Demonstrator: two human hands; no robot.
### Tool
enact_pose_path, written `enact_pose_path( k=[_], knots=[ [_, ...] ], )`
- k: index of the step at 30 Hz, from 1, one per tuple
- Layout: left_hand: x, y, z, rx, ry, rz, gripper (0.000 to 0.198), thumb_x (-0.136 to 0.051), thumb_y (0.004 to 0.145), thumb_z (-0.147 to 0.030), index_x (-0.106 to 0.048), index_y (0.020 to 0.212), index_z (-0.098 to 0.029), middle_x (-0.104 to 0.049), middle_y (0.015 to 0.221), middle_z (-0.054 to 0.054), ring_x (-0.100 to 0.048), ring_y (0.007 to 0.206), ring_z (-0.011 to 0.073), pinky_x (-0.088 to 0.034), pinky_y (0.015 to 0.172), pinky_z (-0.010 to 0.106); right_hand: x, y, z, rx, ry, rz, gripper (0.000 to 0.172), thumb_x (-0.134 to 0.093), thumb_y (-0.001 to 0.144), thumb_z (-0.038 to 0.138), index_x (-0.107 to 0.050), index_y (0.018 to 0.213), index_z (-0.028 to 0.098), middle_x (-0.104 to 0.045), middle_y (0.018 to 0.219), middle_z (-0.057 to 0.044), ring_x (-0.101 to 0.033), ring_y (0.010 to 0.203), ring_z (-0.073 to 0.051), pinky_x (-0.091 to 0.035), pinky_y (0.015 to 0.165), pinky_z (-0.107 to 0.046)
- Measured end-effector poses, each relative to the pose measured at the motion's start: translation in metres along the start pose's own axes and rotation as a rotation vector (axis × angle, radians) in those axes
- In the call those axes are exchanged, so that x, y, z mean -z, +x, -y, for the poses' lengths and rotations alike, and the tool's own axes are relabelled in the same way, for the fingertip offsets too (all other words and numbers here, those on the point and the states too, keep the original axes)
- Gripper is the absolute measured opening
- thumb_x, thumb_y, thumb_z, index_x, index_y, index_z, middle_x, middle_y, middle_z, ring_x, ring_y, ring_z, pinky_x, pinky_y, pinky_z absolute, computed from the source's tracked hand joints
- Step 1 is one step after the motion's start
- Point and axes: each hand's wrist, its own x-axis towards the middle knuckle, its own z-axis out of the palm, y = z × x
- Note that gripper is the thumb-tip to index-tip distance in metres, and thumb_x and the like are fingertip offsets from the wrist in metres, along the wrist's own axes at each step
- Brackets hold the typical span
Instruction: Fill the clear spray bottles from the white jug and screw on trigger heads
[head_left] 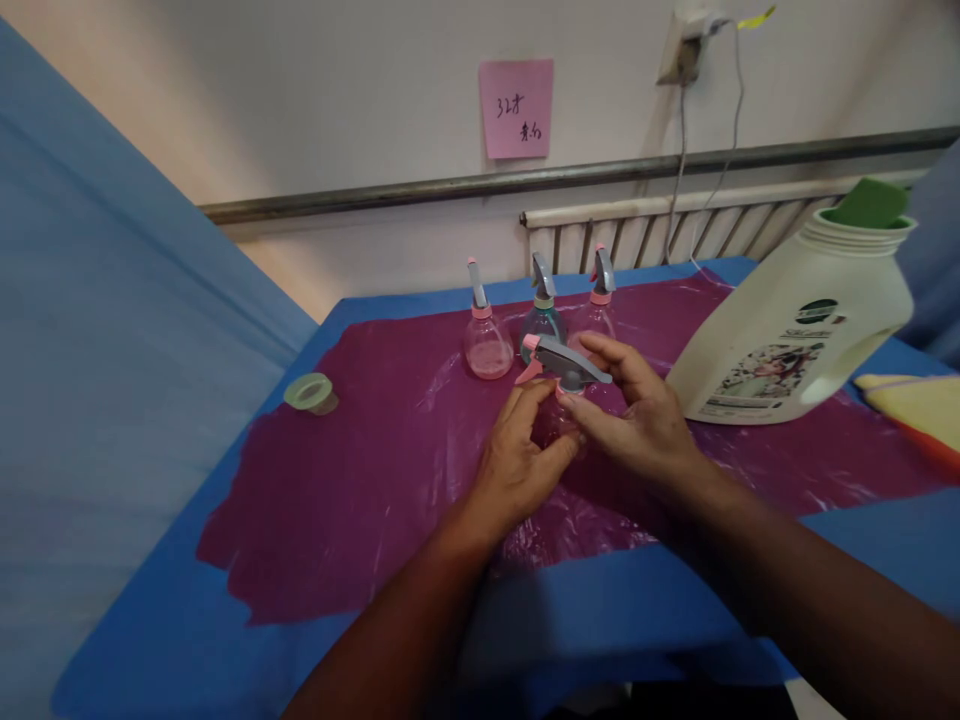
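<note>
A spray bottle point(568, 366) with a grey and pink trigger head stands upright between my hands, its nozzle pointing left. My left hand point(519, 452) is wrapped round the clear body from the left, below the trigger. On the right side, my right hand point(637, 408) has its thumb and fingers closed about the pink collar and the head. My hands hide most of the bottle's body. Just behind are a clear spray bottle point(490, 350) with pink liquid, a teal spray bottle point(543, 318) and another pink-collared spray bottle point(598, 310), partly covered.
A large cream jug point(795, 310) with a green piece in its mouth stands right of my right hand. A small translucent cup or cap point(309, 392) lies at left. Purple plastic sheet point(352, 480) covers the blue table point(150, 610). A yellow cloth point(915, 408) sits far right.
</note>
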Motion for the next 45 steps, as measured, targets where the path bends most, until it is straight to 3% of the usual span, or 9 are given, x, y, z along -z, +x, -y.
enact_pose_path(
  k=[6, 12, 18, 23, 31, 37, 45],
  knots=[
    [0.0022, 0.0014, -0.0029, 0.013, -0.001, 0.007, 0.054, -0.087, 0.106, -0.035, -0.069, 0.157, -0.030, -0.075, 0.156, 0.012, -0.073, 0.147, 0.0342, -0.059, 0.128, 0.055, 0.0018, -0.0017, 0.0056, 0.076, -0.025, 0.024, 0.064, -0.078, 0.107, 0.032, -0.063, 0.169, 0.030, -0.078, 0.159, -0.013, -0.079, 0.143, -0.032, -0.066, 0.123, -0.055],
    [0.0021, 0.0005, -0.0031, 0.012, 0.000, 0.023, 0.057, -0.086, 0.104, -0.029, -0.068, 0.158, -0.030, -0.073, 0.161, 0.013, -0.068, 0.155, 0.0366, -0.055, 0.132, 0.060, 0.0006, 0.0001, 0.0028, 0.049, -0.026, -0.021, 0.069, -0.092, 0.099, 0.039, -0.067, 0.163, 0.028, -0.078, 0.156, -0.015, -0.082, 0.136, -0.034, -0.067, 0.121, -0.059],
    [0.0015, 0.0002, -0.0037, 0.076, 0.031, 0.012, 0.057, -0.089, 0.103, -0.033, -0.070, 0.158, -0.030, -0.075, 0.160, 0.012, -0.073, 0.149, 0.0351, -0.059, 0.129, 0.057, 0.0015, -0.0032, 0.0028, 0.049, -0.018, 0.033, 0.068, -0.076, 0.107, 0.029, -0.059, 0.173, 0.031, -0.075, 0.164, -0.013, -0.077, 0.148, -0.032, -0.064, 0.127, -0.056],
    [0.0006, -0.0009, -0.0021, 0.104, 0.037, 0.010, 0.062, -0.089, 0.101, -0.029, -0.069, 0.160, -0.030, -0.074, 0.164, 0.013, -0.072, 0.152, 0.0354, -0.060, 0.128, 0.055, 0.0005, -0.0009, 0.0050, 0.059, -0.045, -0.020, 0.070, -0.091, 0.098, 0.039, -0.066, 0.163, 0.028, -0.079, 0.158, -0.014, -0.080, 0.141, -0.034, -0.067, 0.122, -0.056],
    [0.0019, -0.0008, -0.0076, 0.130, 0.032, 0.007, 0.060, -0.090, 0.102, -0.034, -0.071, 0.160, -0.031, -0.074, 0.164, 0.013, -0.072, 0.152, 0.0375, -0.059, 0.129, 0.059, 0.0014, -0.0021, 0.0071, 0.060, -0.046, 0.019, 0.068, -0.077, 0.105, 0.032, -0.061, 0.170, 0.028, -0.076, 0.163, -0.014, -0.076, 0.148, -0.032, -0.062, 0.129, -0.056],
    [0.0025, -0.0011, -0.0072, 0.111, 0.032, 0.037, 0.061, -0.087, 0.103, -0.032, -0.069, 0.161, -0.029, -0.074, 0.165, 0.014, -0.071, 0.153, 0.0368, -0.058, 0.130, 0.058, 0.0012, 0.0008, 0.0056, 0.045, -0.073, -0.030, 0.060, -0.090, 0.098, 0.040, -0.073, 0.154, 0.028, -0.082, 0.151, -0.013, -0.082, 0.136, -0.034, -0.066, 0.123, -0.058],
    [0.0008, -0.0005, -0.0072, 0.047, 0.000, 0.077, 0.061, -0.086, 0.105, -0.033, -0.067, 0.163, -0.032, -0.073, 0.165, 0.012, -0.069, 0.155, 0.0369, -0.055, 0.135, 0.062, 0.0021, -0.0069, 0.0020, 0.078, -0.014, -0.023, 0.066, -0.079, 0.107, 0.031, -0.060, 0.170, 0.033, -0.075, 0.161, -0.012, -0.079, 0.139, -0.030, -0.064, 0.126, -0.057]
  ],
)
